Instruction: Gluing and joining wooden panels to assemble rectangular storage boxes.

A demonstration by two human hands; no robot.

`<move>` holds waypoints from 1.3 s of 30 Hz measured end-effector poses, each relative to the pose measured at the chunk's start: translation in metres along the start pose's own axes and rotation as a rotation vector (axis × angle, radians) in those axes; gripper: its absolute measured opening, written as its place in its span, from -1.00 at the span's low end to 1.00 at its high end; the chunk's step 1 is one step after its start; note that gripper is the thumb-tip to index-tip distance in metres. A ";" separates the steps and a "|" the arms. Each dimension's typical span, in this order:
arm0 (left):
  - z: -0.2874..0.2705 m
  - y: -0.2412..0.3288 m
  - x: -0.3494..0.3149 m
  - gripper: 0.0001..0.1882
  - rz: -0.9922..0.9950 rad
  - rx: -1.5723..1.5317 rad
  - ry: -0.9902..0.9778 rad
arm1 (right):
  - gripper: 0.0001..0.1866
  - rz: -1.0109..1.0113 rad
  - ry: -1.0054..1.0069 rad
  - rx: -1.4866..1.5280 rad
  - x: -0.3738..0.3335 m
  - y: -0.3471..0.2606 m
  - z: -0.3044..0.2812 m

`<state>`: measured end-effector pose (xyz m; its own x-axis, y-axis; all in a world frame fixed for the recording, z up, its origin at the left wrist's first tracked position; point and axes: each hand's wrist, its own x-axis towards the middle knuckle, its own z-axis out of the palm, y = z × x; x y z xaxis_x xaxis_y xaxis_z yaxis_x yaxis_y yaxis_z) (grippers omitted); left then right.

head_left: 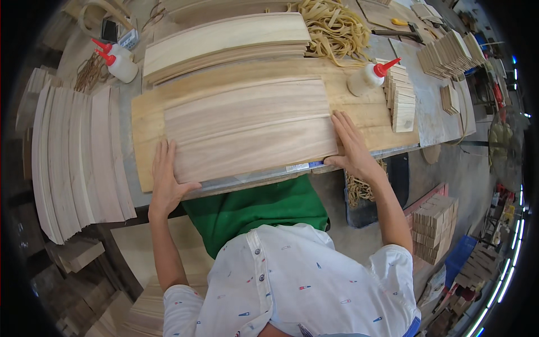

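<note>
Two thin, pale wooden boards lie with their long sides together on a larger yellowish board in front of me. My left hand rests against their left end, fingers straight and thumb spread toward the near edge. At the right end, my right hand has its fingers stretched along the edge, with the thumb at the near corner. Both hands are open and touch the boards from the sides. A white glue bottle with a red nozzle stands beyond my right hand.
Behind lies a stack of long boards beside a heap of tan bands. More glue bottles stand far left, above upright boards. Small wood pieces line the right. A dark bin sits below the table edge.
</note>
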<state>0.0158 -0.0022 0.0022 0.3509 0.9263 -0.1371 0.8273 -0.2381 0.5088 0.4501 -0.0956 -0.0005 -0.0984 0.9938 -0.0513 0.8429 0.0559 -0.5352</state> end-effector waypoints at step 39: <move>0.014 0.023 -0.008 -0.23 0.076 -0.324 0.335 | -0.14 0.281 0.686 0.686 0.077 0.074 -0.023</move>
<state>0.0385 -0.0197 0.0032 0.2004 0.9656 0.1656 0.6067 -0.2550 0.7529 0.5172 -0.0130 -0.0241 0.5648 0.8148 0.1305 0.2809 -0.0411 -0.9589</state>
